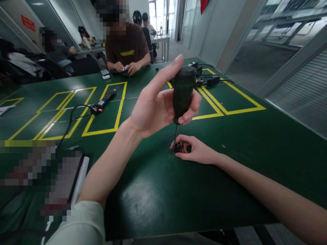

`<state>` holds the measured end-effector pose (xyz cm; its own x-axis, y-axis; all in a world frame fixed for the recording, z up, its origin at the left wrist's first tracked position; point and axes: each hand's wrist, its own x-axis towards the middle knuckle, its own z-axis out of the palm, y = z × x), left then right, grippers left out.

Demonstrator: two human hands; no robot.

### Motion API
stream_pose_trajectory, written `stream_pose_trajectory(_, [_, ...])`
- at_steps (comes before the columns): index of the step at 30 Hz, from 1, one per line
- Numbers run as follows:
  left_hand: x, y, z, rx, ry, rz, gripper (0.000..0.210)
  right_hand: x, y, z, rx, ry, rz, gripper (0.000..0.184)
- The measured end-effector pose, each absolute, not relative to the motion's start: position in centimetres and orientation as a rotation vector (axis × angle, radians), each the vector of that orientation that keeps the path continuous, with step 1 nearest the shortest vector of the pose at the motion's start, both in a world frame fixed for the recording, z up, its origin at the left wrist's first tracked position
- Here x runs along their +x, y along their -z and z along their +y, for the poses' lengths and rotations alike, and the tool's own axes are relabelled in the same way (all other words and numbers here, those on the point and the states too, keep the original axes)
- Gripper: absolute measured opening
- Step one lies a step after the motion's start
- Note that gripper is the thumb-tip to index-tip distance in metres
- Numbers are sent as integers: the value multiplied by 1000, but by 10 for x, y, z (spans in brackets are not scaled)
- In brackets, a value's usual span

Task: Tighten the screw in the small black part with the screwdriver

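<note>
My left hand (163,98) is wrapped round the dark handle of a screwdriver (183,92), its thumb up beside the butt end. The thin shaft points down, and its tip meets a small black part (178,147) on the green table (143,200). With thumb and fingers curled about that part, my right hand (194,149) pinches it against the tabletop. The part has a short round metal piece standing up; its finer details are too small to tell.
An electric screwdriver (106,99) with a cable lies at the left. Black cables (209,80) are heaped at the back right. Blurred-out devices (63,180) lie near my left forearm. Across the table a person (127,47) handles a small item beside a phone-like object (105,74).
</note>
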<state>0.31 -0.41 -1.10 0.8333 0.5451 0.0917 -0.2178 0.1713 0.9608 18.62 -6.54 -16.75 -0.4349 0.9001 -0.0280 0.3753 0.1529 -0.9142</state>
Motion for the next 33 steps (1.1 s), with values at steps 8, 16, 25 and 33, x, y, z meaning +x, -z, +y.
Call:
stream_pose_trajectory(8, [4, 11, -9, 1280, -606, 266, 72, 185, 162, -67, -1210, -1256, -1891, 23])
stream_pose_trajectory(16, [4, 13, -5, 1222, -566, 242, 78, 187, 165, -66, -1196, -1240, -1899, 23])
stream_pose_trajectory(25, [5, 14, -7, 1213, -623, 234, 70, 187, 161, -66, -1201, -1246, -1905, 23])
stream_pose_trajectory(33, [4, 10, -7, 1212, -571, 288, 73, 185, 162, -66, -1199, -1260, -1889, 22])
